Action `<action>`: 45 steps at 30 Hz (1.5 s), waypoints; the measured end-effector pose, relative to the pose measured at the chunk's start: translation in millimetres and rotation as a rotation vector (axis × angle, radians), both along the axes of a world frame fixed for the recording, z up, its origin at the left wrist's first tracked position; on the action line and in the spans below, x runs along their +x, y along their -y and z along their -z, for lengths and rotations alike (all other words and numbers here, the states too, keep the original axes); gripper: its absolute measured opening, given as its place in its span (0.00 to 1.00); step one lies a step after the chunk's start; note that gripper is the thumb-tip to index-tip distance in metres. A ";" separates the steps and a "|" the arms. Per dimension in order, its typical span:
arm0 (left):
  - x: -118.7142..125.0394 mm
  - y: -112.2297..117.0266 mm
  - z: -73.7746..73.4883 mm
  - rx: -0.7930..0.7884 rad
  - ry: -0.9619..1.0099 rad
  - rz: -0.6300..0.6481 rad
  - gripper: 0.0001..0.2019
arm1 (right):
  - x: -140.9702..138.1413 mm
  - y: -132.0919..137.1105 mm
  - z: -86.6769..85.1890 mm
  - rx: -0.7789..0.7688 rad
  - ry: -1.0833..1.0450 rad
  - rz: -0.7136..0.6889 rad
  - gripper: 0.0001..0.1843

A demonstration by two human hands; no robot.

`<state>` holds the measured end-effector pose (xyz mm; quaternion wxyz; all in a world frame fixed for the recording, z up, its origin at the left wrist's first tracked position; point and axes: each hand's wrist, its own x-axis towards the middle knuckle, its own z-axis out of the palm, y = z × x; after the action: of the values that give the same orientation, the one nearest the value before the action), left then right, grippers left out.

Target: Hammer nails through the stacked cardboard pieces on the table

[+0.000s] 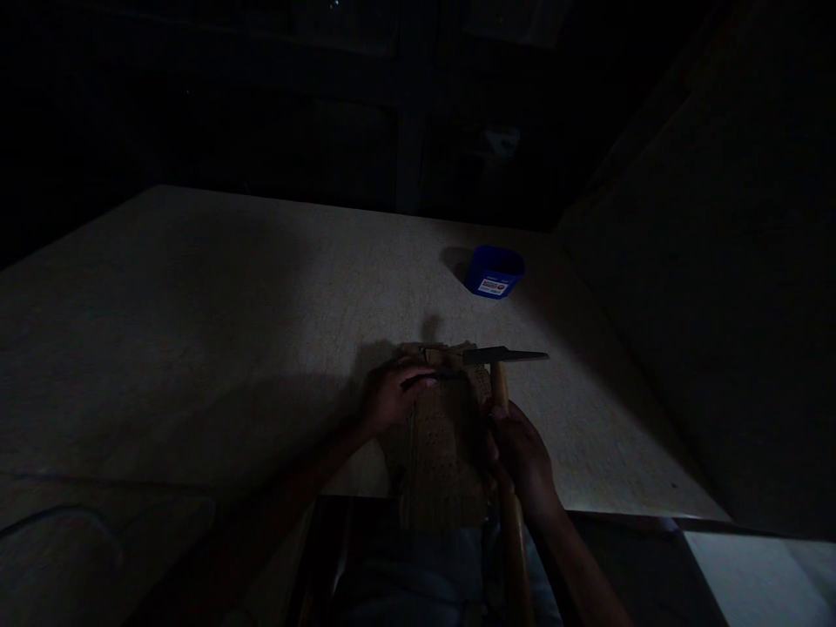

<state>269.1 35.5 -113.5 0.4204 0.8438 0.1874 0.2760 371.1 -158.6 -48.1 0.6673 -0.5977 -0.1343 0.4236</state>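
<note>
My right hand (pixel 522 457) is closed around the wooden handle of a hammer (pixel 498 383). Its dark metal head is at the top, level with the far end of a worn brown slab (pixel 439 435). That slab, wood or cardboard, is dotted with small holes, has a ragged far end and overhangs the table's front edge. Over its far left part, my left hand (pixel 392 396) has thumb and fingers drawn together. Whatever they pinch, if anything, is too dark to make out. Just right of these fingertips runs a thin dark strip or shadow.
A blue plastic cup-like container (pixel 495 272) with a white label stands farther back on the pale table (pixel 261 305). A dark panel (pixel 711 305) rises along the right side. At lower left lies a pale cable (pixel 65 514). The room behind is very dark.
</note>
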 end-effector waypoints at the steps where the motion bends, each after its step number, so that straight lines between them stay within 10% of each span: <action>1: 0.1 0.1 0.5 -0.007 -0.002 -0.004 0.09 | -0.6 -0.2 2.8 -0.015 0.011 -0.004 0.22; 45: -1.7 -4.8 1.7 -0.194 0.050 -0.038 0.08 | -10.1 1.8 7.9 0.007 0.066 0.025 0.25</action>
<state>267.4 40.3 -115.2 0.4991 0.7883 0.2188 0.2856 361.0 -160.3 -56.0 0.6698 -0.6105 -0.1503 0.3950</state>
